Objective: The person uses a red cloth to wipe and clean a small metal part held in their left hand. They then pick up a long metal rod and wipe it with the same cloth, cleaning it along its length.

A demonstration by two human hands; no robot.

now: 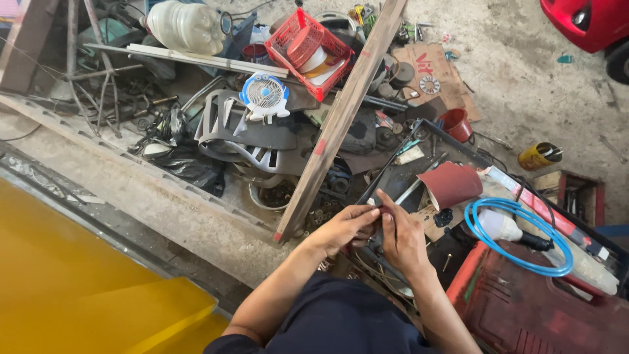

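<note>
Both my hands are down at about 6 o'clock of the pile, pinched together on a thin dark rod (386, 172) that runs up toward 1 o'clock over the clutter. Left hand (345, 227) is curled around the near end, fingers closed on it; right hand (401, 235) has its fingertips closed on the same spot from the other side, thumb up top. There's something small between my fingers that I honestly can't make out from here.

How far along? I'd say barely started. The rod's far end is over the junk, not lifted clear, and nothing around it looks sorted.

Pose: forearms come in from the bottom edge, elbows bent, wrists angled toward each other so the hands nearly touch.

Around that: a long wooden plank (341, 118) leans at 11 o'clock, a roll of red sandpaper (451, 184) just at 2 o'clock, a coil of blue hose (517, 236) at 3 o'clock on a red crate (524, 314).
</note>
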